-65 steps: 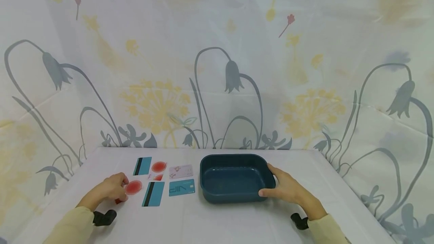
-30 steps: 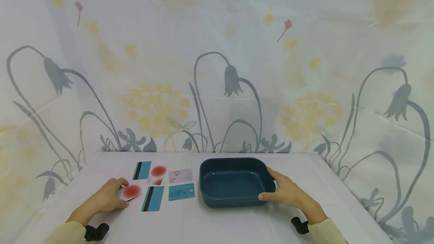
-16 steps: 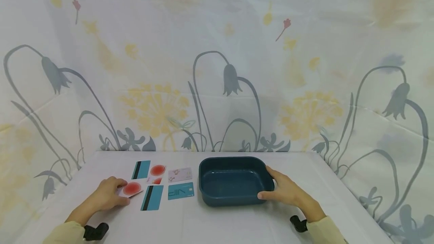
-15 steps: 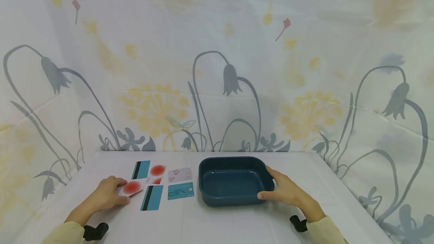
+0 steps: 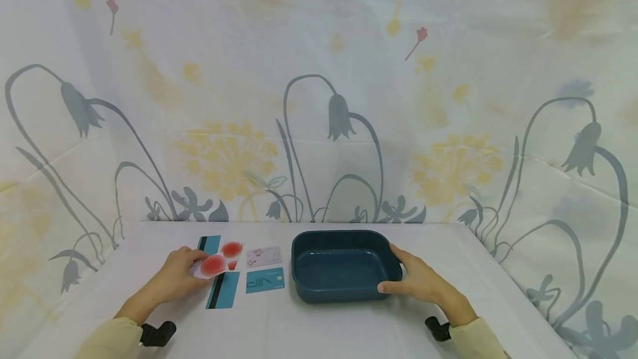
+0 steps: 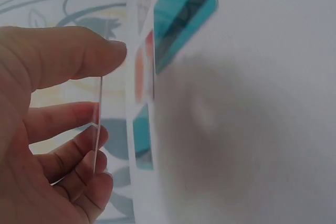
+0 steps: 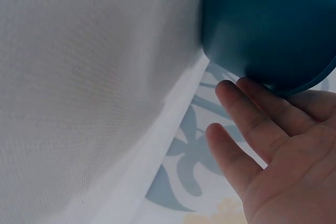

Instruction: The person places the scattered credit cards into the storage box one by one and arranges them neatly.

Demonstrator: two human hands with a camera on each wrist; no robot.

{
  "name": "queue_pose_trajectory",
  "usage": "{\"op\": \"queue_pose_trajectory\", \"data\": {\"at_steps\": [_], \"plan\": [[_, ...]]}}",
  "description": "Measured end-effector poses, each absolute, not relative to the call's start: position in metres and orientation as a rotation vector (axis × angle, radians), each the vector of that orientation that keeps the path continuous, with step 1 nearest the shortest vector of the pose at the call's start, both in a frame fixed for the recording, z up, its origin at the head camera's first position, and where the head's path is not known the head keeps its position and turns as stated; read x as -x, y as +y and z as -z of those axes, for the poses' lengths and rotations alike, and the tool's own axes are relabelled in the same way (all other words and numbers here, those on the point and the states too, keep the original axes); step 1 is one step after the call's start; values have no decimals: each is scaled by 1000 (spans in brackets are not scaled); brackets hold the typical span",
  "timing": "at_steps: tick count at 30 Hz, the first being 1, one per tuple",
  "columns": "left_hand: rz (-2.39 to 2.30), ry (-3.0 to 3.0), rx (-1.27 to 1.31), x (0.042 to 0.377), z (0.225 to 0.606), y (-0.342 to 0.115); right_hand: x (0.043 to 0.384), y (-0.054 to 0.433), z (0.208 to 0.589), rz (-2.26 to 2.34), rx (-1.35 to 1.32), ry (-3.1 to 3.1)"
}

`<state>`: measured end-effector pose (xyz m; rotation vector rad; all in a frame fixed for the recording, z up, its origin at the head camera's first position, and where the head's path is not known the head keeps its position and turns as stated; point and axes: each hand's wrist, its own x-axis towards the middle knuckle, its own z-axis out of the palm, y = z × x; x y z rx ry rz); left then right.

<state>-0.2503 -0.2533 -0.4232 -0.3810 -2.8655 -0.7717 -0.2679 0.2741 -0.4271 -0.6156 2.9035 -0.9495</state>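
A card with a red circle (image 5: 213, 266) is pinched in the left hand (image 5: 175, 277), above other cards (image 5: 265, 281) lying on the tabletop (image 5: 279, 326), left of the dark blue dish (image 5: 344, 294), whose right end is held by the right hand (image 5: 422, 277).

left hand (image 5: 180, 275) with thumb opposite to bent fingers in a pinching grip, right hand (image 5: 420, 277) with thumb spread wide from nearly straight fingers, both forearms (image 5: 112, 338) stretched forward
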Motion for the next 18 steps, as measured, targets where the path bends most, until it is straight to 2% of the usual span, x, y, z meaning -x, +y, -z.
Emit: {"op": "queue_pose_trajectory", "data": {"at_steps": [18], "plan": [[818,-2809,530,269,403,-179,267,273,424,974,600,2884]]}}
